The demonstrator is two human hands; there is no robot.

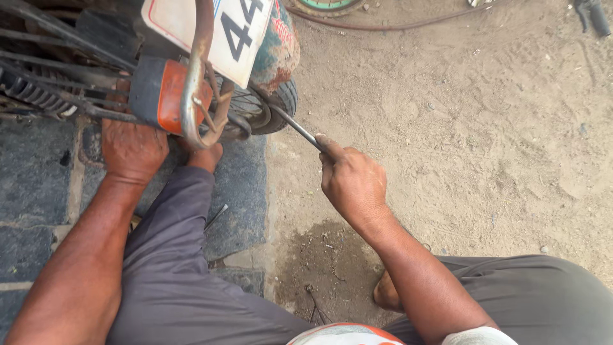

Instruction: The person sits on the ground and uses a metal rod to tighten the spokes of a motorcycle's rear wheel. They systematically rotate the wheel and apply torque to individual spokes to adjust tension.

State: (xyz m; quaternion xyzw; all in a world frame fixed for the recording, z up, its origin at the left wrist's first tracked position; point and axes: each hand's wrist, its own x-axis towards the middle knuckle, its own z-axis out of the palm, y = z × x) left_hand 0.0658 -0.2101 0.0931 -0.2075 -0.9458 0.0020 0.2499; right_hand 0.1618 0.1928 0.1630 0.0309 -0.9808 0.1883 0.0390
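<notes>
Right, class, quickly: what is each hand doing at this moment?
Left hand: laid flat under the motorcycle's tail light, holding nothing that shows.
Right hand: closed around a dark metal rod aimed at the rear wheel.

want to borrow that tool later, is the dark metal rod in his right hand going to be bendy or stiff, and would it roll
Probably stiff: the metal rod runs straight from the right hand to the rear tyre. Likely heavy for its slimness. It looks round and thin, so it may roll on hard ground, less on this sand.

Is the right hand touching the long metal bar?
Touching. The head view shows the right hand wrapped around the dark metal bar, thumb pressed along it.
</notes>
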